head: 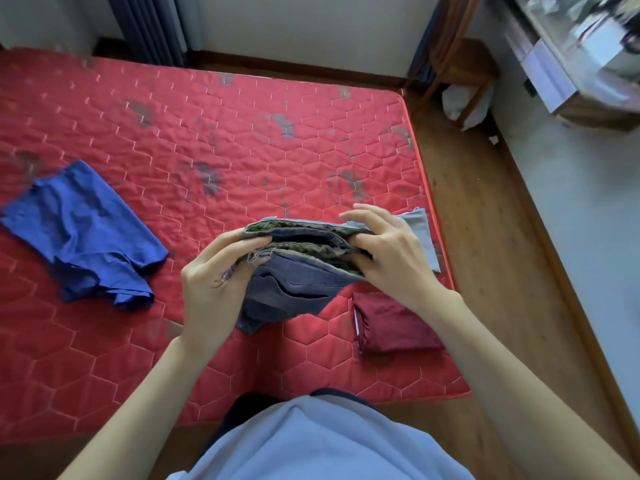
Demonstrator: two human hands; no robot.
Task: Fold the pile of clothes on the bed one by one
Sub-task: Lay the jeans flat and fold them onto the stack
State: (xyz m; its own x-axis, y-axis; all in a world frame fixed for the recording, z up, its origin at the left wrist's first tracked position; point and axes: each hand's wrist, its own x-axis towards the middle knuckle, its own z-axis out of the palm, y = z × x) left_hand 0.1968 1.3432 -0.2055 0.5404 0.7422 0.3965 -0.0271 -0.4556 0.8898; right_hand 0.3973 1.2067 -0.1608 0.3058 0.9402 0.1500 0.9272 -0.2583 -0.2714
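Both hands, left hand and right hand, pinch the grey shorts' waistband ends above the red mattress; squaring the edges before lowering should keep the fold neat.

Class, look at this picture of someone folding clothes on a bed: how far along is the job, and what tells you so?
Done: a folded dark red garment and a light grey one lie near the red quilted mattress edge. In hand: the left hand and right hand grip a grey garment with a patterned waistband, partly folded. Left: the crumpled blue shorts still lie unfolded.
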